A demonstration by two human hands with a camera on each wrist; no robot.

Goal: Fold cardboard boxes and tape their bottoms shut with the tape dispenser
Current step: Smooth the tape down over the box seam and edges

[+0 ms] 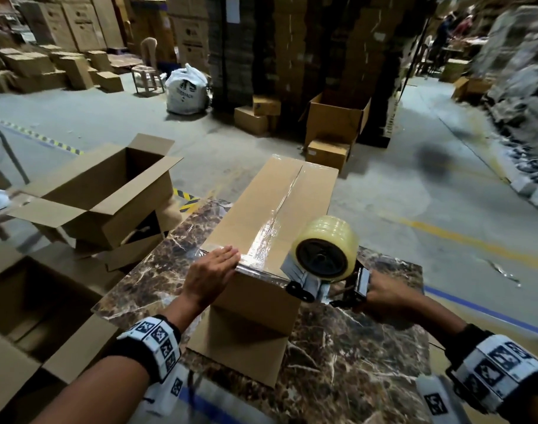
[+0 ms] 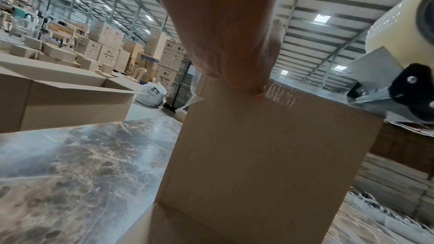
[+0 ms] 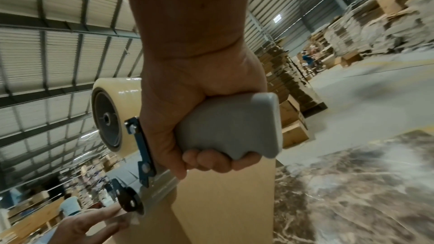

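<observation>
From the head cam, the cardboard box (image 1: 261, 237) sits bottom-up on the marble table (image 1: 145, 289), clear tape along its seam. My left hand (image 1: 211, 272) lies flat, fingers straight, on the near top edge. Left wrist cam: same box wall, the tape roll (image 2: 399, 25) off to the right. Right wrist cam: my right hand (image 3: 199, 118) is wrapped tight around the tape dispenser (image 3: 225, 125) handle, roller at the box's near edge.

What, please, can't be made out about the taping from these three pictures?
- Head view: the right hand fingers, hidden behind the clear-tape dispenser.
- Left wrist view: the left hand fingertips, cut off atop the brown cardboard box.
- Every view: the box's underside, against the marble table.
</observation>
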